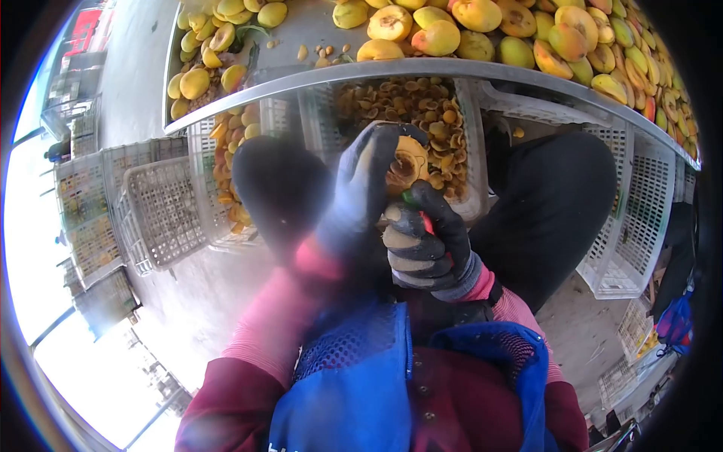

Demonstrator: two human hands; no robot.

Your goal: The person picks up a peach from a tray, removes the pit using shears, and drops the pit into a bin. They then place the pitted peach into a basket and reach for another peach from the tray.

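My left hand (367, 177), in a grey and black glove, is closed round a halved yellow fruit (407, 162). The brownish cut face of the fruit is turned up, with a hollow in its middle. My right hand (425, 245), gloved as well, is wrapped round a small tool with a red and green handle (427, 222), just below the fruit. The tool's working end cannot be made out. Both hands are close together over a crate of fruit pieces (476, 151), between my knees.
A metal-edged table (452, 69) across the front bears many yellow fruits (437, 38), whole and halved. White plastic crates stand at the left (162, 211) and right (625, 233). Another crate with fruit (203, 151) is beside my left knee.
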